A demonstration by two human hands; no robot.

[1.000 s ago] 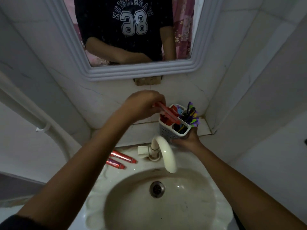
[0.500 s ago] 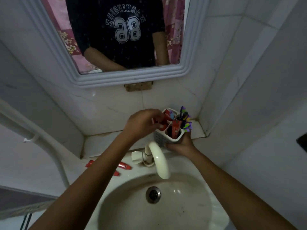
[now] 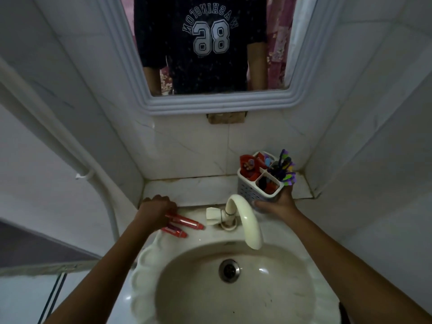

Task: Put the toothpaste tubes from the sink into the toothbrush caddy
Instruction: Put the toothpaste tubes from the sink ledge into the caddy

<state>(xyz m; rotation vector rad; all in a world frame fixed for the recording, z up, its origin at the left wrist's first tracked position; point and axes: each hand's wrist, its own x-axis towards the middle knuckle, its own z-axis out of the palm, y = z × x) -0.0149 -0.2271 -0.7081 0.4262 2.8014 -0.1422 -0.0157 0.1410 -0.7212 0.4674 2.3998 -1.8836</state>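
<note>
Two red toothpaste tubes (image 3: 184, 221) are lying side by side on the back rim of the sink (image 3: 140, 274), left of the cream tap (image 3: 243, 218), so the task is looking partly done; several red tubes are already standing in the toothbrush caddy (image 3: 259, 190), which is sitting at the back right corner on the ledge. The left hand (image 3: 155, 210) is reaching down over the capless ends of the two tubes, its fingers curling onto the upper one; whether they are gripping it firmly or only touching it, I cannot tell, since the knuckles are covering the contact. The right hand (image 3: 279, 202) is wrapping its fingers around the caddy's base and steadying it, with the thumb pressing on the front wall. Judging from this, two tubes are remaining to be carried across. Toothbrushes (image 3: 284, 168) are crowding one compartment; how many tubes are sitting in the others is hard to count in the dim light, and the lower tube's far end is disappearing under the left wrist.
</note>
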